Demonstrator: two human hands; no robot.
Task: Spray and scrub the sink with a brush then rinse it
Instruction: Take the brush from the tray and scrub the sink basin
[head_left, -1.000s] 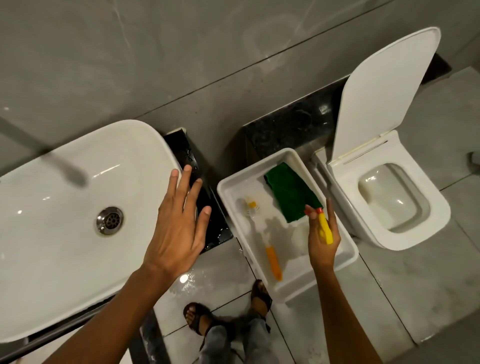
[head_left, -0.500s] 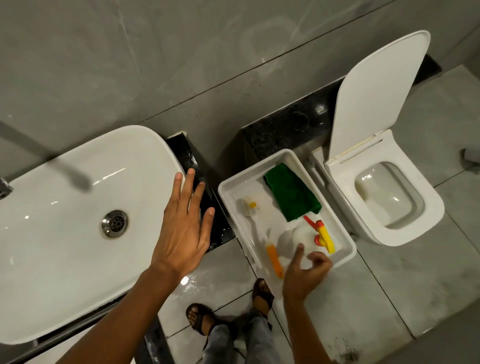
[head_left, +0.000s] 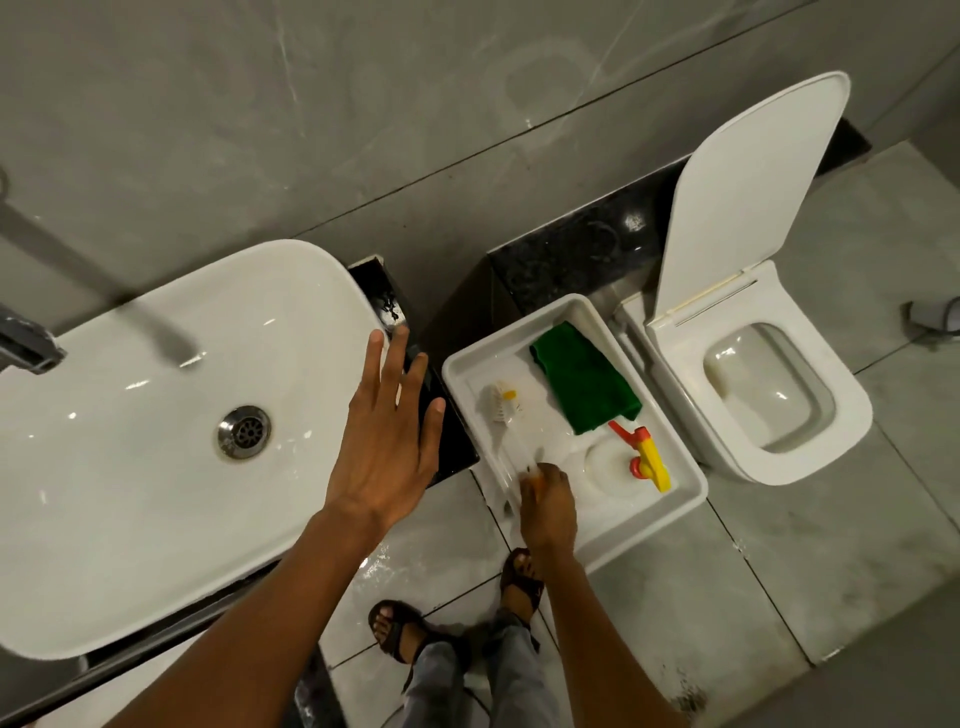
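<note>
While my right hand (head_left: 548, 501) closes on the brush (head_left: 511, 431) handle in the near-left of the tub (head_left: 675, 499), left hand (head_left: 387, 444) hovers spread over the sink (head_left: 156, 415) rim. Light, stiff, probably wet-slick; grip the handle.

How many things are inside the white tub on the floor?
3. A brush on the left, held by the right hand; a green cloth at the back; a spray bottle on the right. The tub shows nothing else.

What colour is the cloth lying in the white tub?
Green; the cloth shows clearly in the head view, inside the tub.
</note>
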